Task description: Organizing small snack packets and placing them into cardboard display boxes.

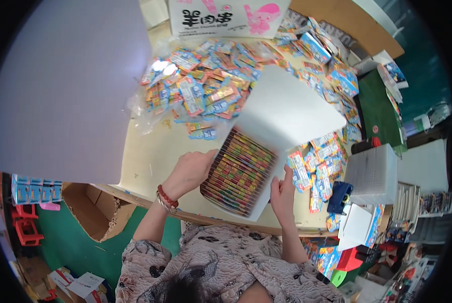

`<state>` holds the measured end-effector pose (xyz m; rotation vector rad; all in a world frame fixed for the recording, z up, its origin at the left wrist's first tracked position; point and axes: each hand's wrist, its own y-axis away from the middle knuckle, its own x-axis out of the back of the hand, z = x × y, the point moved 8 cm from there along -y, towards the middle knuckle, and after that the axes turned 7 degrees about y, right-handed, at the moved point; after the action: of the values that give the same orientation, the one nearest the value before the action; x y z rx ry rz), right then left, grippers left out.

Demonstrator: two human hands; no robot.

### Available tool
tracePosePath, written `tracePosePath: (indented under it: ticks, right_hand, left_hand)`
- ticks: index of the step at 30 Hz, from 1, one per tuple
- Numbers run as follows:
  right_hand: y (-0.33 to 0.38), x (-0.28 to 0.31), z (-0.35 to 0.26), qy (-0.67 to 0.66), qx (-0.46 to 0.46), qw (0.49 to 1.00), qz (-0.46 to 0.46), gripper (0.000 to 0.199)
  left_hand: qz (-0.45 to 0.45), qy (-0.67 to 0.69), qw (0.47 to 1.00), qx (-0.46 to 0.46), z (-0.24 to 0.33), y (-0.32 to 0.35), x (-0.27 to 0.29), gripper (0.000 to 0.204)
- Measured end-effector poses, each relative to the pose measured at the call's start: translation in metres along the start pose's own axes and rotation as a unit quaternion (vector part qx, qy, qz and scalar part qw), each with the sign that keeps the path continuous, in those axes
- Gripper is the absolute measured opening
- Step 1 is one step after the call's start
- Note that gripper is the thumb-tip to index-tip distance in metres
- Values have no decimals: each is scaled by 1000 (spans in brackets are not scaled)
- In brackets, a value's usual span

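Note:
An open flat carton point(269, 198) lies tilted on the table in front of me, its white lid point(291, 108) folded back away from me. Close-set rows of thin, multicoloured strips point(241, 171) fill it; their exact kind is unclear. My left hand point(191, 169), with a red bead bracelet and a pale bangle on the wrist, is closed on the carton's left edge. At the right edge, my right hand point(283, 194) grips the side with curled fingers, the index finger pointing up along it. Its fingertips are partly hidden.
Small colourful packets point(205, 86) are heaped beyond the carton, and more packets point(322, 161) lie to its right. A printed white box point(231, 20) stands at the back. A large pale panel point(69, 96) blocks the left. Clear plastic containers point(372, 174) stand right.

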<state>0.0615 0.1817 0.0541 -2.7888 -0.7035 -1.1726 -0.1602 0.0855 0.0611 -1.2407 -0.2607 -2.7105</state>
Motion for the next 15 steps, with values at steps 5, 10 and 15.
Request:
tracePosePath:
  ticks: [5, 10, 15]
  right_hand:
    - [19, 13, 48, 269, -3, 960, 78, 30]
    - [-3, 38, -9, 241, 172, 929, 221, 15]
    - [-72, -15, 13, 419, 193, 887, 25, 14]
  left_hand:
    - [-70, -61, 995, -26, 7, -39, -51, 29]
    - [63, 66, 994, -58, 5, -45, -43, 26]
    - [96, 198, 975, 28, 7, -20, -32, 31]
